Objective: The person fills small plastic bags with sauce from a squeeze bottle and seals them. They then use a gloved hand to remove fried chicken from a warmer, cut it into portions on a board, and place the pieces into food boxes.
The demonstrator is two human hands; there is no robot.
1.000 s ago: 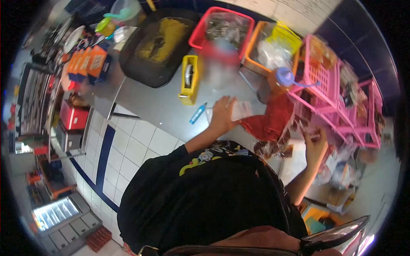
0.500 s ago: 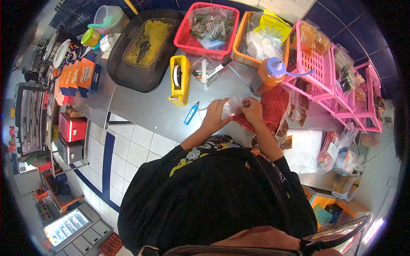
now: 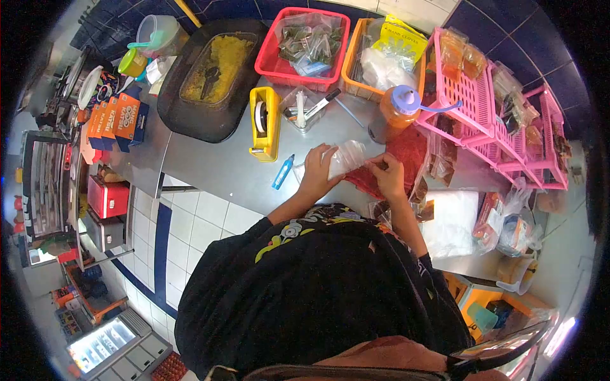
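Note:
My left hand (image 3: 313, 170) and my right hand (image 3: 387, 175) both grip a small clear plastic bag (image 3: 346, 157), stretched open between them just above the steel counter (image 3: 216, 162). The left hand has the bag's left edge, the right hand its right edge. Under the bag lies a red cloth (image 3: 400, 155). A blue pen (image 3: 283, 171) rests on the counter left of my left hand.
A yellow tape dispenser (image 3: 264, 124), a black tray of yellow food (image 3: 210, 70), a red basket (image 3: 304, 41) and an orange basket (image 3: 378, 60) of packets stand behind. An orange sauce bottle (image 3: 397, 111) and pink racks (image 3: 502, 120) are at right. Orange boxes (image 3: 117, 117) sit at left.
My right hand came back from the pink racks at right to the bag. Both hands have since pulled the bag wider apart.

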